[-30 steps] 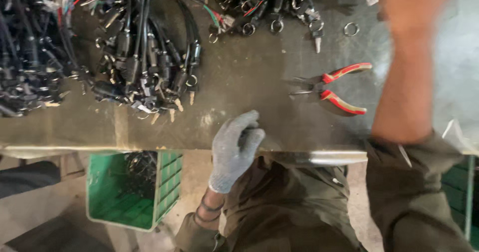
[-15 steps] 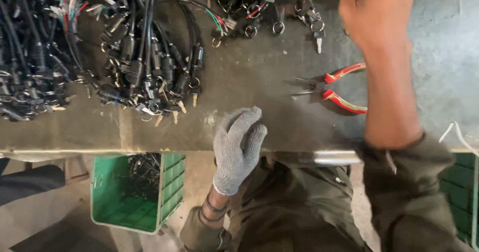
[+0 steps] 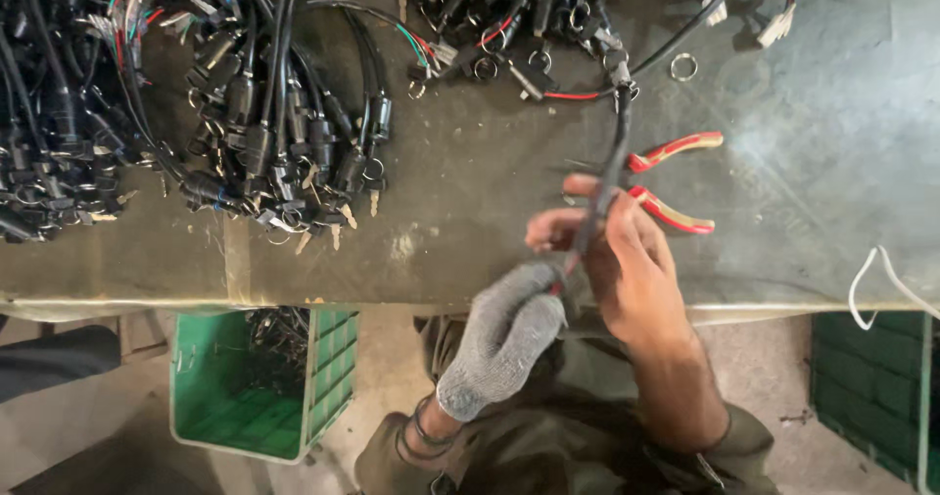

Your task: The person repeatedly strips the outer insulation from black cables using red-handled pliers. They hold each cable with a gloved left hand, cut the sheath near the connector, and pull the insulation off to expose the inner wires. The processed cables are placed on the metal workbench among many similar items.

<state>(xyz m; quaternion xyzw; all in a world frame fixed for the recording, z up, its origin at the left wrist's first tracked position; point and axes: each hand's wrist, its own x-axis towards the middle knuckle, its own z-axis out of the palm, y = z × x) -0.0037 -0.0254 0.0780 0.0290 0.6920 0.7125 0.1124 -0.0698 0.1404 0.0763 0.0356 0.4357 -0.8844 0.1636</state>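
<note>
Gripping one black cable (image 3: 605, 177) at centre frame, the gloved left hand (image 3: 504, 333) and bare right hand (image 3: 627, 260) are closed together on it; red pliers (image 3: 676, 182) lie untouched, many cable bundles (image 3: 274, 113) remain upper left.

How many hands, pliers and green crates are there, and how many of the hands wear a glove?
Gloved hands: 1, the left hand
Bare hands: 1, the right hand, holding a black cable
Pliers: 1, red-handled
Green crates: 2, one at left, one at right
Total: 5
</note>
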